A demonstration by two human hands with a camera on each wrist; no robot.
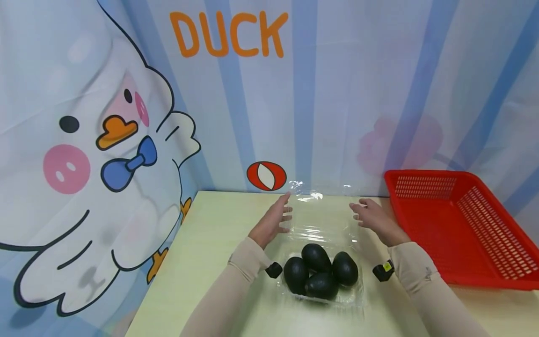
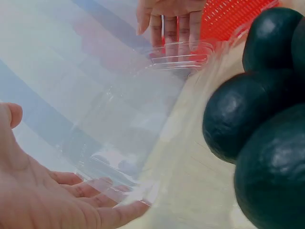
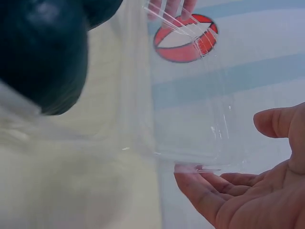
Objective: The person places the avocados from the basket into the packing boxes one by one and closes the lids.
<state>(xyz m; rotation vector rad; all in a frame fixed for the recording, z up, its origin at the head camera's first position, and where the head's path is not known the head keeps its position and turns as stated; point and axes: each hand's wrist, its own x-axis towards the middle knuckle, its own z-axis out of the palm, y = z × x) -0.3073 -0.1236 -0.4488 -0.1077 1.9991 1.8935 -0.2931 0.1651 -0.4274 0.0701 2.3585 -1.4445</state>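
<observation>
A clear plastic clamshell box (image 1: 324,302) stands on the table with several dark avocados (image 1: 322,286) in its base. Its transparent lid (image 1: 317,220) is raised behind them, leaning up toward the backdrop. My left hand (image 1: 274,219) is at the lid's left side, fingers extended and thumb apart, with fingertips overlapping the lid edge in the left wrist view. At the opposite side, my right hand (image 1: 376,220) has its fingers extended, fingertips right at the lid's edge (image 3: 200,168) in the right wrist view. Neither hand grips the lid.
To the right, a red plastic basket (image 1: 455,276) with perforated sides sits on the pale table (image 1: 210,262). Behind the table hangs a blue striped backdrop (image 1: 269,103) with a cartoon duck at left.
</observation>
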